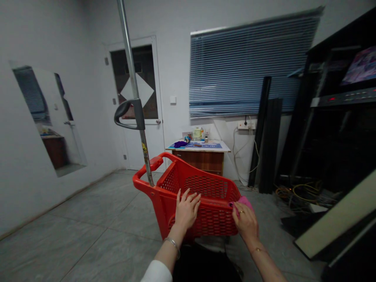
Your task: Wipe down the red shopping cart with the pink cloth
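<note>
A red plastic shopping basket [199, 186] with mesh walls stands on a trolley in front of me. A metal pole [131, 78] with a black handle [129, 113] rises from its far left corner. My left hand [186, 209] rests with spread fingers on the basket's near rim. My right hand [246, 221] presses a pink cloth [243, 203] against the rim's right end. The inside floor of the basket is hidden from this angle.
Behind the basket stands a wooden cabinet [202, 160] with bottles and a purple item on top. Black panels [266, 133] lean on the wall. Tangled cables [302, 194] lie on the tiled floor at right, beside a large black unit [331, 117]. A door [135, 105] and wall mirror [48, 121] are at left.
</note>
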### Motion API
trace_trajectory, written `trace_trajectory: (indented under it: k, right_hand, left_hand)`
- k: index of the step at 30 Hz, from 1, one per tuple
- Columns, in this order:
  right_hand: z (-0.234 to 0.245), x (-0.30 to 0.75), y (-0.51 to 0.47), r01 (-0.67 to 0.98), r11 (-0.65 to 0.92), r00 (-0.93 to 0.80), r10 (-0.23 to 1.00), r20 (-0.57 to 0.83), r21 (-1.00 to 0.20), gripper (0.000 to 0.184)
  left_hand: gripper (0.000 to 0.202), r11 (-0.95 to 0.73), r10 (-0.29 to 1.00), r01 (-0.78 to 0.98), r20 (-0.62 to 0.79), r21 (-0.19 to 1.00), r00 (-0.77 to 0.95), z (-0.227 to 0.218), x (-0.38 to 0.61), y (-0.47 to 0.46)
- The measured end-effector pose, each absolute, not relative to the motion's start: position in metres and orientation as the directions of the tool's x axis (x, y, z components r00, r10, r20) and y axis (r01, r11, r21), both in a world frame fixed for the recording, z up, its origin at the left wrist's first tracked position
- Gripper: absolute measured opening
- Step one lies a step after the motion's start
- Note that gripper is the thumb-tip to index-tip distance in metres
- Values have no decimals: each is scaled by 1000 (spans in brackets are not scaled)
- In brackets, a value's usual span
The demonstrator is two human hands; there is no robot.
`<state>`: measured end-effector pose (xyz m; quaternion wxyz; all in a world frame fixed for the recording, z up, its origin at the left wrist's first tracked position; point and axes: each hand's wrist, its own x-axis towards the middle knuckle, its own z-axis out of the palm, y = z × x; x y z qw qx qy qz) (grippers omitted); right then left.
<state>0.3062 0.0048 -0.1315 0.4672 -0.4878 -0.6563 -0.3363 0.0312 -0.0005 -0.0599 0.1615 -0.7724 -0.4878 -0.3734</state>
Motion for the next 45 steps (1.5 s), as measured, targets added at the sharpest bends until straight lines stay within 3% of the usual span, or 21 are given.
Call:
trace_trajectory:
  k: [9,13,20,25,33,40,45]
  right_hand:
    - [-101,199,8,913,407,-129,288,949,1,21]
    - [-107,225,7,901,432,-174,293,940,33,26]
    - [-130,308,5,940,342,-124,314,941,10,27]
    - [-128,296,4,964,267,-95,281,955,17,23]
    - [-101,220,10,909,411,-214,332,919,63,23]
    - [-110,277,8,884,453,-289,328,899,118,31]
    - [-112,316,9,871,468,-347,367,863,152,32]
  left_hand:
    - [31,-498,656,854,710,150,257,-57,29,-2]
    - [31,-497,654,858,707,133,269,-56,29,-3]
    - [31,-477,640,873,721,102,266,-58,30,-1]
    - [31,-477,645,871,719,114,259,-59,30,0]
    - [31,-473,644,876,715,93,272,-58,29,-1]
    - [31,-489,661,863,700,130,269,-56,27,-2]
    - [31,-483,644,870,712,95,280,-57,27,2]
